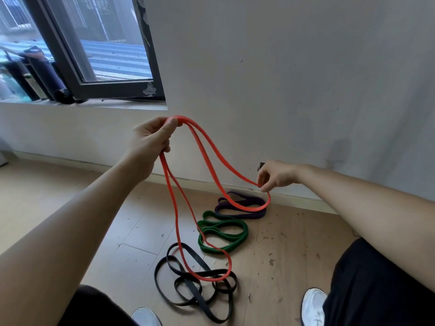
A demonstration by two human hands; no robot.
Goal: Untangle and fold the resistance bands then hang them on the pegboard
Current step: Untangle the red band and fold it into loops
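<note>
My left hand [151, 140] is raised and grips the doubled top of a long orange resistance band [207, 158]. One loop of it hangs down below that hand to just above the floor. The other loop sags to the right, where my right hand [274, 176] pinches it between thumb and fingertips. On the wooden floor below lie a tangled black band [202, 300], a loosely coiled green band [235, 238] and a purple band [244, 215] close to the wall. No pegboard is in view.
A white wall [282, 78] with a baseboard stands straight ahead. A dark-framed window [94, 67] is at the upper left. My white shoes [314, 307] and dark trousers show at the bottom. Small debris is scattered on the floor.
</note>
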